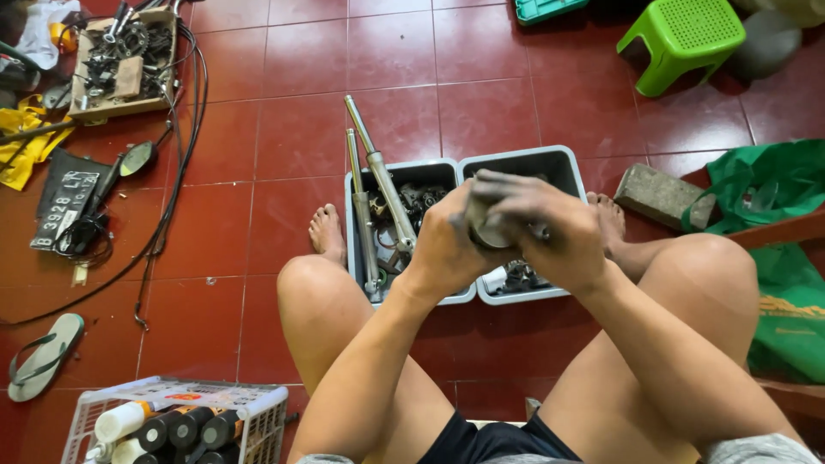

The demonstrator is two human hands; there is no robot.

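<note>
Both hands meet above the 2 grey bins, closed around 1 small round metal part [486, 230]. The left hand [447, 245] wraps it from the left and below, its grip shut on the part's side; the right hand [550, 228] covers it from above and the right, fingers [507, 191] curled over the top, grimy with grease. Only a dull metal edge of the part shows between the palms, held in the air over the seam where the bins meet.

Under the hands, the left grey bin [354, 225] holds 2 long chrome fork tubes [378, 176] that lean out over its far rim, plus dark gears and small parts. The right grey bin [565, 163], touching it, holds more dark metal pieces near its front wall. Both sit on the red tiled floor [284, 112] between the person's bare feet.

At the lower left, a white wire basket [266, 404] carries a flat white label with an orange patch along its top rim, and holds black and white spray cans lying on their sides. At the far left, a dark rectangular plate [62, 204] with pale characters lies flat beside black cables. Above it, a shallow wooden box [129, 82] is filled with sprockets and loose metal parts. A green plastic stool [683, 39] stands at the upper right, a grey brick [662, 196] lies near the right foot, and a green bag [765, 185] with a yellow print sits at the right edge.
</note>
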